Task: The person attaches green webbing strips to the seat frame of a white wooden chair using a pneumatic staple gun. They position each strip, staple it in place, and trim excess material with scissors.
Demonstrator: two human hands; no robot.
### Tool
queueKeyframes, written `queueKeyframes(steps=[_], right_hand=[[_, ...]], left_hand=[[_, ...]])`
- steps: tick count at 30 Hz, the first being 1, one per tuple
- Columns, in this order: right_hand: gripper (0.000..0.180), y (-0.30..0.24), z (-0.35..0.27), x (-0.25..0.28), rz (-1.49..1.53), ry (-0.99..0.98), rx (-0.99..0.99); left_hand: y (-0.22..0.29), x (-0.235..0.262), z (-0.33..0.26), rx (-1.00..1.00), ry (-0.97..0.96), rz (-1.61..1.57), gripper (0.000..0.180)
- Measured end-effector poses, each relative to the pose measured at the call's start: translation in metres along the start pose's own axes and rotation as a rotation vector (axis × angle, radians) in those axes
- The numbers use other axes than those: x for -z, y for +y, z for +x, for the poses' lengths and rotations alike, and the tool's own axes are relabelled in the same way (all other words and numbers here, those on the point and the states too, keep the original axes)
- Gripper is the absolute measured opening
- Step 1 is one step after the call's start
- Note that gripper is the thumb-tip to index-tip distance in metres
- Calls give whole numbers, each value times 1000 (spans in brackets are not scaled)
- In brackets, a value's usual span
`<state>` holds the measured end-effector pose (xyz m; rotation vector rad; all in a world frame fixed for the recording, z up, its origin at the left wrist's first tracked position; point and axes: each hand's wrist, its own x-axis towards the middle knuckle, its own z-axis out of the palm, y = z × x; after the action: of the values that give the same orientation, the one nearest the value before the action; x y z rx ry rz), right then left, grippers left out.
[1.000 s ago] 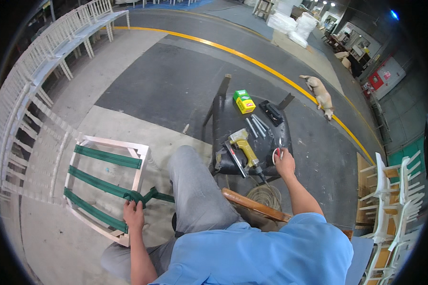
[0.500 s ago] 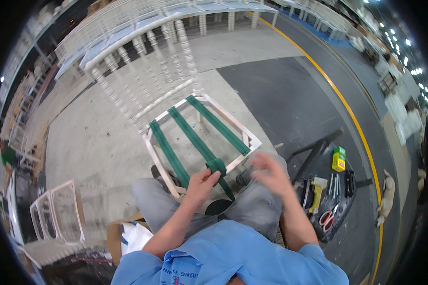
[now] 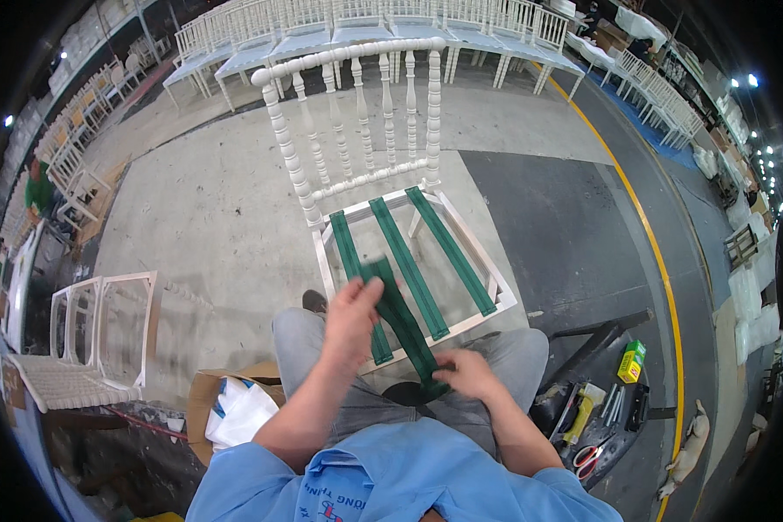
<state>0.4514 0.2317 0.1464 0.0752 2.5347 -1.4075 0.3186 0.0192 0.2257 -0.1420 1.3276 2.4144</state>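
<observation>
A white chair point(image 3: 348, 188) with turned spindles stands in front of my knees, its seat an open frame. Three green webbing straps point(image 3: 406, 265) run from the back rail to the front rail. Another length of green webbing point(image 3: 398, 313) stretches between my hands, above the left part of the seat frame. My left hand point(image 3: 352, 320) pinches its upper part, which looks folded or rolled and is blurred. Close to my lap, my right hand point(image 3: 466, 374) is closed on the lower part of the webbing, where it bends.
To my right, a dark stand holds red-handled scissors point(image 3: 588, 459), a yellow-handled tool point(image 3: 577, 421) and a green-yellow box point(image 3: 632, 361). At my left are a cardboard box point(image 3: 202, 416) and chair frames point(image 3: 129, 331). Rows of white chairs point(image 3: 391, 26) line the back. An animal point(image 3: 689, 448) lies at right.
My left hand has moved forward with the folded webbing. My right hand has come down from the air and taken hold of its lower part. The view has shifted.
</observation>
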Motion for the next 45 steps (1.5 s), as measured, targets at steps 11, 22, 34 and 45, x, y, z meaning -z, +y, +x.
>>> queueKeyframes(steps=[11,22,34,45], right_hand=[[19,-42,42,7,402,180,18],[17,-66,27,6,123,311,359],[14,-66,41,4,-4,289,376],[12,-61,130,22,-11,141,338]], left_hand=[[-94,21,-52,146,-47,68,21],[-82,27,-49,220,81,-148,9],[-77,27,-50,-97,82,312,21],[-58,43,25,-472,81,908,17]])
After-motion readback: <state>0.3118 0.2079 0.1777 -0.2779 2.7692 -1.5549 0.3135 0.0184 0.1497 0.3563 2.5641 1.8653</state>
